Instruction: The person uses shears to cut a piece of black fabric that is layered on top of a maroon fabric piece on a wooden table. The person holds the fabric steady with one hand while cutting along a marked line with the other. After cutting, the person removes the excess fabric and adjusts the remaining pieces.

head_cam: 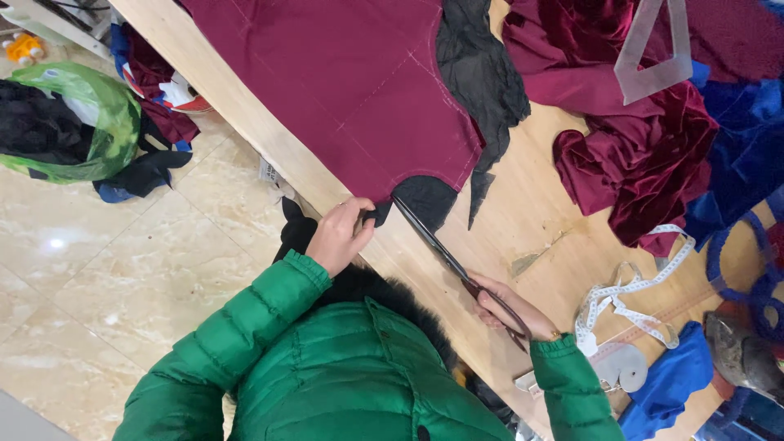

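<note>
Right hand (510,310), fingers closed through the handles of the scissors (445,253). Left hand (341,235) pinches the black fabric (425,200) edge beneath the maroon fabric (351,82) on the counter (523,212).

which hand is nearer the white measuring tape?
Right. The right hand, holding the scissors, sits just beside the white measuring tape. The left hand pinches black fabric farther off.
</note>
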